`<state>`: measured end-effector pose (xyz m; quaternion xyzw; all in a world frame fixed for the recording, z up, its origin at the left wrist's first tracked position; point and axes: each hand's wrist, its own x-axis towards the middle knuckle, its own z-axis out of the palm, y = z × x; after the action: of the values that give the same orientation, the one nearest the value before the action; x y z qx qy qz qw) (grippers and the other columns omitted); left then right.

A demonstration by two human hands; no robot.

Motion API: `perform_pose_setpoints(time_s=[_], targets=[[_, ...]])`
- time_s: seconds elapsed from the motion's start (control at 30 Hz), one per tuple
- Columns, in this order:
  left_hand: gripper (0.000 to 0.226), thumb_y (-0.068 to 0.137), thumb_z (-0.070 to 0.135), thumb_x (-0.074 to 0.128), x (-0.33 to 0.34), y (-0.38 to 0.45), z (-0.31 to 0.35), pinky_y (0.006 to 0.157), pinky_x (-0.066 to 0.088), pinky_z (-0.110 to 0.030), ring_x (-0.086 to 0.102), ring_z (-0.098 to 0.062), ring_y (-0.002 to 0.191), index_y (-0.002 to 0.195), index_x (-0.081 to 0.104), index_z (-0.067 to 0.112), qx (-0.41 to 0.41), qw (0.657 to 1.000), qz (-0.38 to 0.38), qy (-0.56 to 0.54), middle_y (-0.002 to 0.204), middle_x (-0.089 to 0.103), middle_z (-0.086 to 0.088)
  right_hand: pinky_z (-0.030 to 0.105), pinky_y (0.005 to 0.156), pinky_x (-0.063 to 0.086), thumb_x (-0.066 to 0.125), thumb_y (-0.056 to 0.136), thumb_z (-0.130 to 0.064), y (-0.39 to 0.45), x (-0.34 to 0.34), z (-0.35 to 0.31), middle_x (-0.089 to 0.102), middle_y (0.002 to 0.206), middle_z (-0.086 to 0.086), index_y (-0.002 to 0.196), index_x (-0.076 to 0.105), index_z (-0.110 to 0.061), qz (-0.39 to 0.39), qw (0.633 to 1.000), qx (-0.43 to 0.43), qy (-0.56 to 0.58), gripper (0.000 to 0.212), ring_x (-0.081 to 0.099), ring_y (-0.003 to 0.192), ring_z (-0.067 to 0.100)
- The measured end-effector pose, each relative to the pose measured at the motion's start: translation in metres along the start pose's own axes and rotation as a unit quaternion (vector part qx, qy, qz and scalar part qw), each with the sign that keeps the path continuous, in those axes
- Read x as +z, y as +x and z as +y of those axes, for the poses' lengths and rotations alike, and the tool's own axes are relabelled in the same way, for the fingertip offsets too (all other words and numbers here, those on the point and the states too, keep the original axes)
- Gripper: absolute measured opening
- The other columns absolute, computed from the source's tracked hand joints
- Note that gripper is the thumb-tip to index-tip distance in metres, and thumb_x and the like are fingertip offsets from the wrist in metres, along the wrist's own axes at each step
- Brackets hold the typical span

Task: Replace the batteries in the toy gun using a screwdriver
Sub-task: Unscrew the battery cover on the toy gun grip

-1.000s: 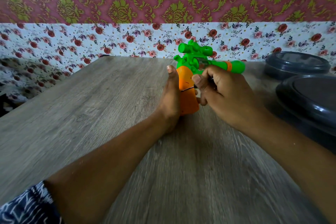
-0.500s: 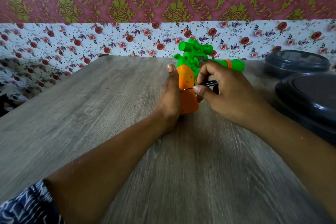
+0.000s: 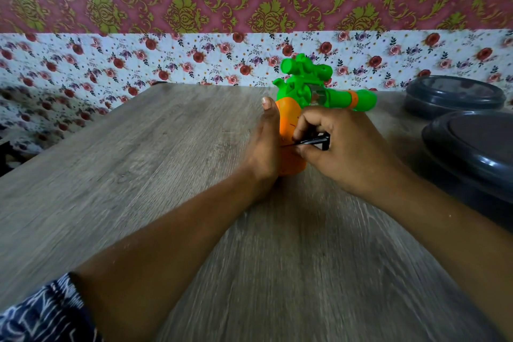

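Note:
A toy gun (image 3: 311, 89) with a green body, a green scope and an orange grip stands upright on its grip on the wooden table (image 3: 138, 161), barrel pointing right. My left hand (image 3: 263, 144) clasps the left side of the orange grip, thumb up. My right hand (image 3: 338, 144) pinches a small black screwdriver (image 3: 311, 141), held level, with its thin tip against the right face of the grip. Most of the screwdriver's handle is hidden inside my fingers.
Two dark grey round lidded containers stand at the right: one at the back (image 3: 452, 94), a larger one nearer (image 3: 477, 147). A floral-papered wall (image 3: 194, 58) runs right behind the table's far edge.
My right hand has shifted slightly right off the grip, and the screwdriver, hidden before, now shows between its fingers with its tip on the grip. The gun and left hand stayed put.

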<state>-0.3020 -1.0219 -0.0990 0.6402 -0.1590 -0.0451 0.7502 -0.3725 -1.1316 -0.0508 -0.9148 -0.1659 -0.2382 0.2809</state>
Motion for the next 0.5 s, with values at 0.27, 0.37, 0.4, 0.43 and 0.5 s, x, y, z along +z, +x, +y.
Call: perform_pose_setpoints(time_s=[0.27, 0.37, 0.4, 0.43, 0.5], targets=[[0.094, 0.080, 0.077, 0.014, -0.0003, -0.0016, 0.0016, 0.068, 0.056, -0.034, 0.068, -0.025, 0.076, 0.134, 0.047, 0.008, -0.031, 0.999, -0.018, -0.015, 0.109, 0.064, -0.023, 0.012, 0.040, 0.035, 0.070, 0.074, 0.001, 0.0046, -0.0072, 0.0004, 0.056, 0.056, 0.000, 0.070, 0.059, -0.013, 0.031, 0.953, 0.128, 0.273, 0.019, 0.045, 0.037, 0.001], [0.083, 0.091, 0.063, 0.001, -0.0037, -0.0016, 0.0024, 0.056, 0.054, -0.024, 0.063, -0.019, 0.069, 0.134, 0.046, 0.008, -0.043, 0.998, -0.042, -0.021, 0.106, 0.060, -0.020, 0.020, 0.039, 0.037, 0.067, 0.077, 0.001, 0.0040, -0.0069, 0.0027, 0.058, 0.059, 0.002, 0.075, 0.061, -0.011, 0.037, 0.929, 0.156, 0.333, 0.014, 0.044, 0.040, 0.009], [0.083, 0.092, 0.061, 0.000, -0.0035, -0.0024, 0.0034, 0.056, 0.054, -0.024, 0.062, -0.019, 0.070, 0.134, 0.046, 0.007, -0.044, 0.998, -0.045, -0.029, 0.104, 0.059, -0.019, 0.021, 0.040, 0.039, 0.064, 0.079, 0.002, 0.0040, -0.0061, 0.0024, 0.058, 0.060, 0.003, 0.076, 0.060, -0.010, 0.041, 0.924, 0.156, 0.347, 0.013, 0.045, 0.042, 0.010], [0.083, 0.092, 0.061, 0.000, -0.0030, -0.0030, 0.0042, 0.057, 0.054, -0.024, 0.061, -0.019, 0.070, 0.134, 0.046, 0.005, -0.042, 0.997, -0.045, -0.036, 0.100, 0.058, -0.018, 0.021, 0.041, 0.041, 0.062, 0.081, 0.002, 0.0039, -0.0053, 0.0019, 0.059, 0.061, 0.004, 0.077, 0.060, -0.010, 0.048, 0.917, 0.156, 0.365, 0.013, 0.047, 0.043, 0.011], [0.086, 0.091, 0.063, 0.002, -0.0019, -0.0030, 0.0040, 0.060, 0.053, -0.027, 0.061, -0.020, 0.069, 0.132, 0.046, 0.001, -0.035, 0.997, -0.042, -0.047, 0.094, 0.057, -0.017, 0.021, 0.041, 0.042, 0.057, 0.086, 0.000, 0.0035, -0.0040, 0.0001, 0.060, 0.058, 0.004, 0.079, 0.059, -0.009, 0.076, 0.898, 0.155, 0.406, 0.012, 0.051, 0.043, 0.012]])
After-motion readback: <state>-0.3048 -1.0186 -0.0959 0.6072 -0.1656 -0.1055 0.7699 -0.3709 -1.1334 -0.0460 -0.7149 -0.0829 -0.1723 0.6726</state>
